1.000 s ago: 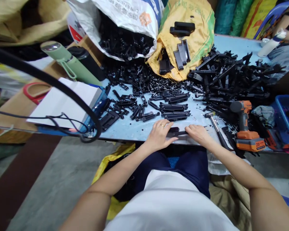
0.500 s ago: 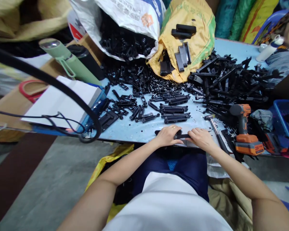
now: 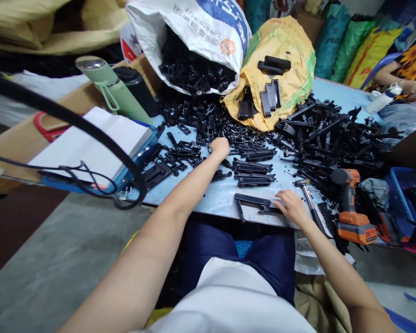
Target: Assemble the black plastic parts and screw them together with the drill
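My left hand (image 3: 221,148) reaches to the near edge of the heap of small black parts (image 3: 208,118), fingers curled; what they pinch, if anything, is hidden. My right hand (image 3: 293,206) is at the table's front edge, its fingertips on the right end of a black hinged bracket (image 3: 252,199). This bracket lies partly unfolded, one thin arm pointing toward me. Beyond it, several folded black brackets (image 3: 254,167) lie stacked in a row. Loose black links (image 3: 220,175) lie just below my left forearm's far end.
Right of my right hand lie a hammer (image 3: 310,203) and an orange cordless driver (image 3: 350,208). Long black parts (image 3: 329,125) are heaped behind them. A white sack (image 3: 201,27) and yellow sack (image 3: 294,41) stand at the back. A black cable (image 3: 72,113) arches at left; another person's arm (image 3: 395,81) shows far right.
My left hand has left the bracket and moved forward and left to the small parts. The bracket now lies partly unfolded; my right hand stays at its right end. The view has shifted slightly.
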Demonstrator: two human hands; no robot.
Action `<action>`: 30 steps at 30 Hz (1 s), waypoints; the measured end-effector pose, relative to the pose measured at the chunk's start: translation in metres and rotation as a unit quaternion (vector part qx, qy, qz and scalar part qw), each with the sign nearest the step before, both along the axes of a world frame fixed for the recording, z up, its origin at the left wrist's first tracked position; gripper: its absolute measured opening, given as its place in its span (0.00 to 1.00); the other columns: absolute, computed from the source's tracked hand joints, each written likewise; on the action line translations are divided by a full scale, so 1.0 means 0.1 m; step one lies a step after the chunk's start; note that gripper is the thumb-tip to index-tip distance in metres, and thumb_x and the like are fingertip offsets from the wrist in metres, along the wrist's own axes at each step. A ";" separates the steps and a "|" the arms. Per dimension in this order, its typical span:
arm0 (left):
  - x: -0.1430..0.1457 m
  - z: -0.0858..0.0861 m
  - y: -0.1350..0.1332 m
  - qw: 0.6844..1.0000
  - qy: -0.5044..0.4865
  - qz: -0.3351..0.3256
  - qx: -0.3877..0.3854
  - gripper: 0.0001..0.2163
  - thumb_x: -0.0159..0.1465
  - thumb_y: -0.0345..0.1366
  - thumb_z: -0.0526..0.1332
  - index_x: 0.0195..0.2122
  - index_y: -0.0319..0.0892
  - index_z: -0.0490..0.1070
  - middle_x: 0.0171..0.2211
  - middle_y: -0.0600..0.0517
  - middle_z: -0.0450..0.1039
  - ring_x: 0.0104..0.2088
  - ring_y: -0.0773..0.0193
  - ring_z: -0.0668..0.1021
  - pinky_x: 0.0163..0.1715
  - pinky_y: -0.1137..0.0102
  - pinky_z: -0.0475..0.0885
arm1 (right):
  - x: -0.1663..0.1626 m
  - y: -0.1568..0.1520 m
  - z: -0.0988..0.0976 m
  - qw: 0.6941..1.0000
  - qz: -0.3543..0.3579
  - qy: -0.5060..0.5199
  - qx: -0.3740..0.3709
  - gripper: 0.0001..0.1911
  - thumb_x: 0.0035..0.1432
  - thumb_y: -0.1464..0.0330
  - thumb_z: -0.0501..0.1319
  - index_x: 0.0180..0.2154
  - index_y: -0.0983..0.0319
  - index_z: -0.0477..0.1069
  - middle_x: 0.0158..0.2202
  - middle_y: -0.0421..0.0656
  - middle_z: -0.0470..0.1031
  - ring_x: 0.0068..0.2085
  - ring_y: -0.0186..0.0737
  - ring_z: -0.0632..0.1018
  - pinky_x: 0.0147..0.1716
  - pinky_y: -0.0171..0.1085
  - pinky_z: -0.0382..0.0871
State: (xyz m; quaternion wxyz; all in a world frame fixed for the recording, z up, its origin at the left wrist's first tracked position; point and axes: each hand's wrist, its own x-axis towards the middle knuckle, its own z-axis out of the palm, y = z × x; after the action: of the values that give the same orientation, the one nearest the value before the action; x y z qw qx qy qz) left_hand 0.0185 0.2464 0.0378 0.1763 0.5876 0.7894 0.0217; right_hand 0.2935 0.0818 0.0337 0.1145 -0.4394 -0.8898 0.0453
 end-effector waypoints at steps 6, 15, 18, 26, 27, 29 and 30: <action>-0.13 -0.03 -0.14 0.998 0.008 -0.044 0.034 0.14 0.58 0.23 0.53 0.45 0.29 0.69 0.44 0.35 0.71 0.47 0.51 0.73 0.45 0.65 0.68 | -0.41 1.06 0.14 0.996 -0.090 0.017 -0.012 0.13 0.62 0.66 0.49 0.41 0.62 0.69 0.40 0.49 0.73 0.43 0.44 0.71 0.43 0.41 0.64; -0.22 -0.06 -0.98 0.948 -0.061 -0.164 0.265 0.13 0.65 0.31 0.46 0.39 0.37 0.70 0.36 0.43 0.71 0.38 0.57 0.74 0.40 0.64 0.69 | -0.86 2.16 0.11 0.972 -0.180 -0.097 -0.118 0.14 0.50 0.78 0.56 0.40 0.65 0.72 0.41 0.51 0.75 0.43 0.46 0.74 0.41 0.39 0.65; -0.16 -0.13 -1.36 0.923 -0.119 -0.235 0.281 0.10 0.65 0.32 0.48 0.36 0.40 0.69 0.32 0.48 0.71 0.35 0.61 0.74 0.37 0.68 0.70 | -0.83 2.13 0.11 0.974 -0.170 -0.094 -0.117 0.14 0.50 0.77 0.56 0.39 0.66 0.72 0.41 0.50 0.75 0.43 0.45 0.74 0.43 0.39 0.64; -0.01 -0.14 -1.78 0.922 -0.027 -0.307 0.235 0.08 0.64 0.28 0.50 0.33 0.38 0.68 0.30 0.46 0.70 0.34 0.60 0.73 0.34 0.67 0.70 | -0.47 1.33 0.29 0.985 -0.126 0.114 -0.026 0.08 0.49 0.73 0.54 0.33 0.64 0.70 0.35 0.46 0.73 0.33 0.38 0.73 0.35 0.37 0.67; 0.02 -0.12 -1.78 0.922 -0.007 -0.311 0.230 0.09 0.64 0.27 0.50 0.32 0.37 0.68 0.30 0.46 0.70 0.34 0.59 0.73 0.34 0.67 0.70 | -0.42 1.19 0.32 0.984 -0.118 0.127 -0.036 0.08 0.49 0.72 0.54 0.32 0.63 0.70 0.33 0.45 0.73 0.32 0.37 0.73 0.34 0.36 0.68; 0.06 -0.08 -1.76 0.919 0.028 -0.323 0.222 0.09 0.63 0.25 0.49 0.32 0.36 0.68 0.30 0.45 0.70 0.34 0.59 0.73 0.33 0.67 0.70 | -0.32 0.91 0.37 0.982 -0.106 0.144 -0.056 0.07 0.49 0.70 0.55 0.32 0.62 0.70 0.31 0.44 0.73 0.31 0.37 0.74 0.34 0.37 0.68; 0.08 -0.07 -1.76 0.917 0.042 -0.331 0.219 0.10 0.63 0.23 0.49 0.31 0.36 0.68 0.30 0.45 0.70 0.34 0.59 0.73 0.32 0.67 0.70 | -0.28 0.78 0.40 0.981 -0.102 0.150 -0.065 0.07 0.50 0.69 0.55 0.32 0.62 0.70 0.30 0.43 0.74 0.30 0.37 0.74 0.34 0.37 0.68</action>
State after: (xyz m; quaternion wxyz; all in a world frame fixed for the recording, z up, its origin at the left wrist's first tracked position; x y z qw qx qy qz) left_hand 0.0267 0.0702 0.0309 0.0065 0.8398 0.5317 0.1097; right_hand 0.2658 0.1594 0.0732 0.2225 -0.5224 -0.8082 0.1563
